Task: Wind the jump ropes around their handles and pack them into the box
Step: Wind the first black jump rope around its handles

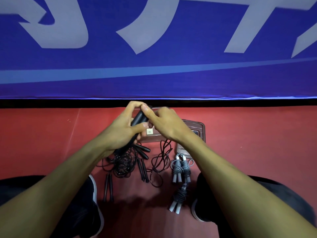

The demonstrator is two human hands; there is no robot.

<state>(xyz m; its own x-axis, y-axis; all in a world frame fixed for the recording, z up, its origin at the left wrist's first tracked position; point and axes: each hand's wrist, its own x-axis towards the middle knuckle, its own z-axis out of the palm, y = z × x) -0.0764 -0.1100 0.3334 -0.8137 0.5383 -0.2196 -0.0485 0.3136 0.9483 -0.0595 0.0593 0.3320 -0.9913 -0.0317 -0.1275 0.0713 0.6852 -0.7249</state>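
Note:
My left hand (pixel 123 127) grips a pair of black jump-rope handles (pixel 139 118), held up above the floor. My right hand (pixel 164 125) pinches the top of the same handles with thumb and fingers. Their dark rope (pixel 158 162) hangs down in loose loops onto the red floor. Under my hands lies a clear plastic box (pixel 197 127), mostly hidden. A tangle of black ropes (pixel 122 164) with several black handles lies below my left hand. Two grey ropes are wound round their handles, one bundle (pixel 181 168) beside the box, the other (pixel 178 196) nearer me.
A blue banner (pixel 154 48) with pale lettering stands right behind the box. The red floor (pixel 42 143) spreads left and right. My black shoes (pixel 93 203) and knees frame the ropes on both sides.

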